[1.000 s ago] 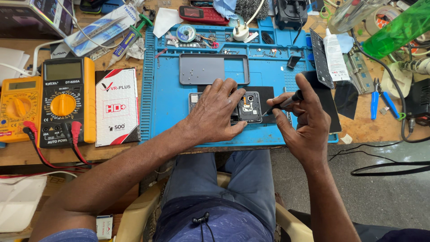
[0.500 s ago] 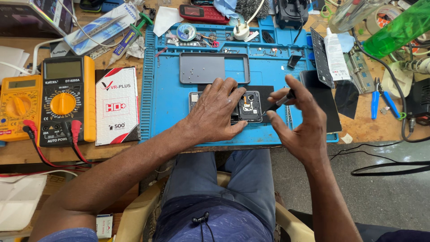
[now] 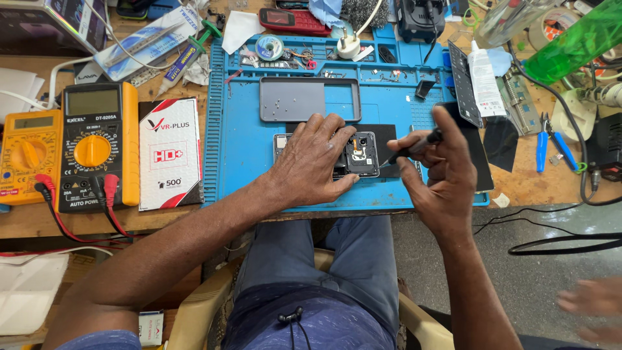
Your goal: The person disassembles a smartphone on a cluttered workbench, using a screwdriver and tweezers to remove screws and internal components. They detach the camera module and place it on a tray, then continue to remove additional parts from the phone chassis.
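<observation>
On the blue repair mat (image 3: 246,149), the left hand (image 3: 317,162) lies flat over an opened phone (image 3: 359,154), hiding most of it; the right hand (image 3: 440,175) pinches a black tool (image 3: 418,146), probably a screwdriver, tip indistinct.

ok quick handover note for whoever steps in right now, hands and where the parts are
Left hand: flat on the opened phone, pinning it to the blue mat.
Right hand: gripping a thin dark tool, tip at the phone's right edge.
Done: back is off, with the insides exposed; a grey frame piece lies on the mat above the phone.
Left: phone is open, not reassembled.
Nearby: two multimeters at left, blue-handled pliers at right.
</observation>
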